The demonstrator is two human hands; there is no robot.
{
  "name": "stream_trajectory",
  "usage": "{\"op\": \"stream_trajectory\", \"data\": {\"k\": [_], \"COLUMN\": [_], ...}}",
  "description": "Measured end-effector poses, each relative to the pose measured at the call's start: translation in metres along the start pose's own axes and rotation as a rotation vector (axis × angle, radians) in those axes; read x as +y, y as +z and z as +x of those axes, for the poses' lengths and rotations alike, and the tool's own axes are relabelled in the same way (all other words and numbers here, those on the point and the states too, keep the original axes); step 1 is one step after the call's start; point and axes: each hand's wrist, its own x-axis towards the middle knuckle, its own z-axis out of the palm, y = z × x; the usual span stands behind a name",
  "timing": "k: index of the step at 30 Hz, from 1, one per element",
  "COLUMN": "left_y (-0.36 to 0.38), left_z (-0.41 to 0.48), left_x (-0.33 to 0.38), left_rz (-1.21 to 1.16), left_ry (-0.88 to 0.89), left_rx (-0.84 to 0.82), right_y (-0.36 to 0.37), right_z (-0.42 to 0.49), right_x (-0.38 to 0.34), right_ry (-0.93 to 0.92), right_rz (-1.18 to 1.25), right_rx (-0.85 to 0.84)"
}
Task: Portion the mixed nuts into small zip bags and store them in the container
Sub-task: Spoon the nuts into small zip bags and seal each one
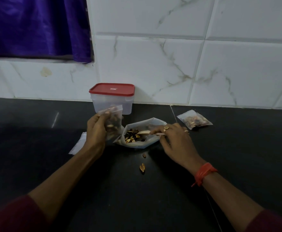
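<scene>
My left hand (96, 129) holds a small zip bag (114, 120) upright, partly filled with nuts, just in front of the container. My right hand (173, 139) grips a pale wooden spoon (145, 132) whose bowl reaches into the large open bag of mixed nuts (139, 133) lying on the counter between my hands. A filled small zip bag (194, 121) lies flat to the right. The clear plastic container (111, 99) with its red lid on stands against the tiled wall.
Two stray nuts lie on the black counter (36, 131), one (144, 155) close to the large bag and one (142, 168) nearer me. A stack of flat zip bags (78, 144) sits behind my left wrist. A purple curtain (36, 27) hangs top left.
</scene>
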Motion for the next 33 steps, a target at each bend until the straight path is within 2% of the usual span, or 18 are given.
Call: {"op": "stream_trajectory", "data": {"k": [3, 5, 7, 8, 12, 14, 19, 23, 25, 29, 33], "left_y": [0.005, 0.009, 0.014, 0.017, 0.032, 0.037, 0.038, 0.036, 0.034, 0.033, 0.036], "left_z": [-0.007, -0.013, -0.02, -0.023, -0.04, -0.045, -0.048, -0.045, -0.044, -0.045, -0.05], "left_x": [0.003, 0.008, 0.013, 0.014, 0.015, 0.008, -0.002, -0.003, -0.004, -0.004, 0.001], "left_rz": [0.033, 0.02, 0.022, 0.022, 0.012, 0.035, 0.106, 0.12, 0.152, 0.194, 0.252], "left_ry": [0.125, 0.141, 0.152, 0.156, 0.137, 0.16, 0.231, 0.239, 0.257, 0.316, 0.405], "left_rx": [0.003, -0.015, -0.068, -0.101, -0.269, -0.327, -0.433, -0.374, -0.376, -0.392, -0.404], "right_y": [0.001, 0.001, 0.001, -0.001, -0.012, -0.013, -0.016, -0.032, -0.037, -0.033, -0.028], "right_z": [-0.001, -0.002, -0.002, 0.0, 0.001, -0.001, 0.0, 0.002, 0.001, -0.003, -0.002], "right_x": [0.006, 0.005, 0.002, -0.002, -0.027, -0.037, -0.026, -0.006, 0.008, 0.027, 0.023], "right_ry": [-0.035, -0.05, -0.057, -0.053, -0.025, 0.004, 0.002, -0.017, -0.011, -0.009, -0.043], "right_rz": [-0.066, -0.106, -0.088, -0.024, 0.579, 0.649, 0.636, 0.722, 0.741, 0.567, 0.597], "right_rx": [-0.054, -0.105, -0.041, 0.017, 0.16, 0.207, 0.177, 0.137, 0.061, -0.191, -0.082]}}
